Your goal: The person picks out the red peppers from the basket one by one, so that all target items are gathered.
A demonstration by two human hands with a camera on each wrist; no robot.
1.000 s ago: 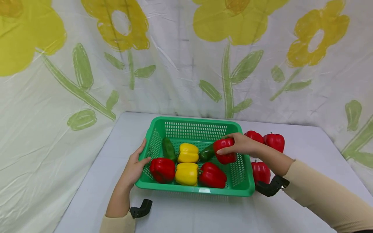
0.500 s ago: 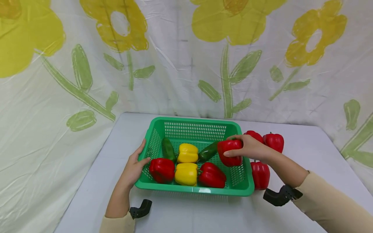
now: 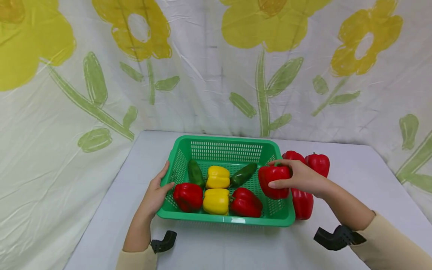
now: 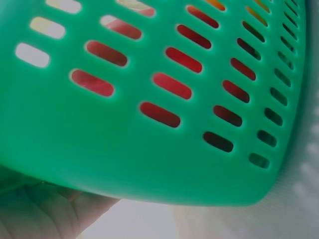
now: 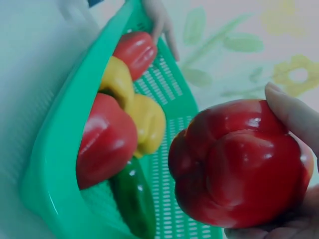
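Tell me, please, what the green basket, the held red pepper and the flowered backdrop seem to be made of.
Green basket: probably moulded plastic, smooth and mildly glossy, judging by its evenly slotted walls.
Held red pepper: smooth and glossy with sharp highlights; real flesh or an imitation, I cannot tell.
Flowered backdrop: thin cloth or plastic sheeting, faintly shiny, given its creases.

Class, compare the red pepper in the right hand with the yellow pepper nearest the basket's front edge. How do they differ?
The held pepper is red; the front pepper is yellow. The right hand grips the held pepper, while the front pepper rests in the basket. Both have smooth skin.
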